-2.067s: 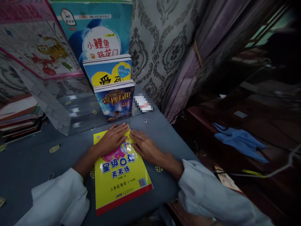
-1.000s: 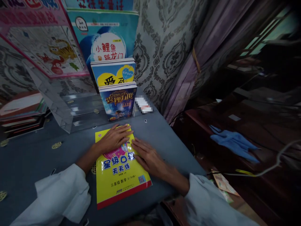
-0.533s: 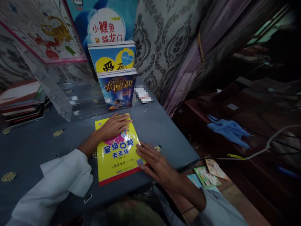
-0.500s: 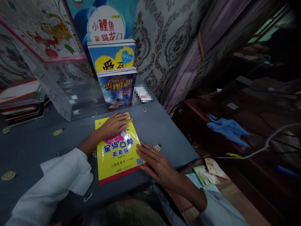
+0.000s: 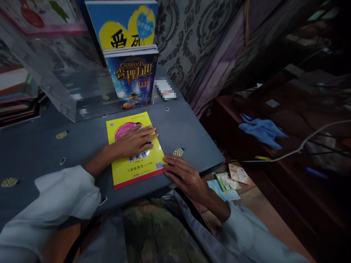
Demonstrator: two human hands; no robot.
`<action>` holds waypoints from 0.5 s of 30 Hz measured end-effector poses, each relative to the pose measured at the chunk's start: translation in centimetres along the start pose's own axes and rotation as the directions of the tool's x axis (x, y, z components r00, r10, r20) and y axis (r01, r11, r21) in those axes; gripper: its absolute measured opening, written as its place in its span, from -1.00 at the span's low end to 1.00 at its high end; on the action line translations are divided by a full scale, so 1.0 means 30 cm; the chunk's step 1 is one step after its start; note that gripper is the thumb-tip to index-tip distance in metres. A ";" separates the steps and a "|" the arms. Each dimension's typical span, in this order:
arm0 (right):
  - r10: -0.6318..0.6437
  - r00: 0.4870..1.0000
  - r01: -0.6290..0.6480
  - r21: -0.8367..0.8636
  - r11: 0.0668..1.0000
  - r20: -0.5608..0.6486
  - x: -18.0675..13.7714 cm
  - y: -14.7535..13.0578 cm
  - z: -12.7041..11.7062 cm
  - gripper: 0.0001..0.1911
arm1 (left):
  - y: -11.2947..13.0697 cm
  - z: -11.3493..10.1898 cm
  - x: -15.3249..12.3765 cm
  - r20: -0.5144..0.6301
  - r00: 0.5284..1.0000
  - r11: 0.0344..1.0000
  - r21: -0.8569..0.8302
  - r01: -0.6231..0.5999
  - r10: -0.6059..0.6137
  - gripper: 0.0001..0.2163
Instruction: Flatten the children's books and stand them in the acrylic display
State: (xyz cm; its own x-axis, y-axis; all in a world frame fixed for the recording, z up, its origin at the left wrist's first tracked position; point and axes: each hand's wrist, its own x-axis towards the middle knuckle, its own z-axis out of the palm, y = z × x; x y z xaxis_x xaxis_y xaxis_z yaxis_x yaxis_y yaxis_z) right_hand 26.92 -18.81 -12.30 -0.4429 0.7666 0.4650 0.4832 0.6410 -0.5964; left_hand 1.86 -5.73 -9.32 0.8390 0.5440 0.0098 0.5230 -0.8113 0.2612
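Observation:
A yellow workbook (image 5: 137, 175) with a red lower edge lies closed and flat near the front of the table. My left hand (image 5: 134, 140) rests flat across the middle of its cover, fingers stretched to the right, hiding part of the title. At the workbook's lower right corner is my right hand (image 5: 185, 175), its fingers extended and the tips touching the edge. Behind the workbook, a dark blue book (image 5: 133, 80) and a blue-and-yellow book (image 5: 120, 22) stand upright in a clear acrylic rack (image 5: 65, 104).
The table (image 5: 189, 128) has a grey-blue cloth with pineapple prints. A stack of books (image 5: 18, 93) sits at the far left. Right of the table are a blue cloth (image 5: 261, 129) on dark red furniture, a pale cable (image 5: 301, 146), and booklets (image 5: 226, 181) lower down.
The camera view has tilted down, so everything sits higher in the picture. My left hand has slid down the cover toward me, baring the pink circle. My right hand stays at the lower right corner.

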 end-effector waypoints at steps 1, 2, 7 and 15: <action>0.001 1.000 -0.001 -0.001 1.000 -0.013 -0.002 -0.002 0.001 -0.71 | 0.022 0.003 -0.011 0.009 1.000 1.000 -0.009 -0.015 0.015 -0.49; 0.000 1.000 -0.001 -0.006 1.000 -0.021 -0.003 -0.004 0.002 -0.73 | 0.044 0.006 -0.022 0.017 0.999 0.999 -0.018 -0.031 0.031 -0.50; -0.078 0.997 0.079 -0.091 0.993 0.018 0.023 0.004 -0.006 -0.77 | 0.108 0.027 -0.057 0.026 0.998 0.998 -0.024 -0.065 0.065 -0.46; -0.156 0.985 0.166 -0.161 0.973 0.074 0.120 0.067 -0.018 -0.76 | 0.052 0.032 -0.034 -0.030 1.000 1.000 0.002 0.004 -0.004 -0.49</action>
State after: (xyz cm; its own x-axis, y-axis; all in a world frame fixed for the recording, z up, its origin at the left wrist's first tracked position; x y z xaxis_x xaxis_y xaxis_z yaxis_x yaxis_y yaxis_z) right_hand 26.71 -14.73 -11.47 -0.5675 0.6524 0.5023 0.5186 0.7571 -0.3974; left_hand 1.97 -7.77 -9.86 0.8319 0.5537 0.0374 0.5270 -0.8093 0.2594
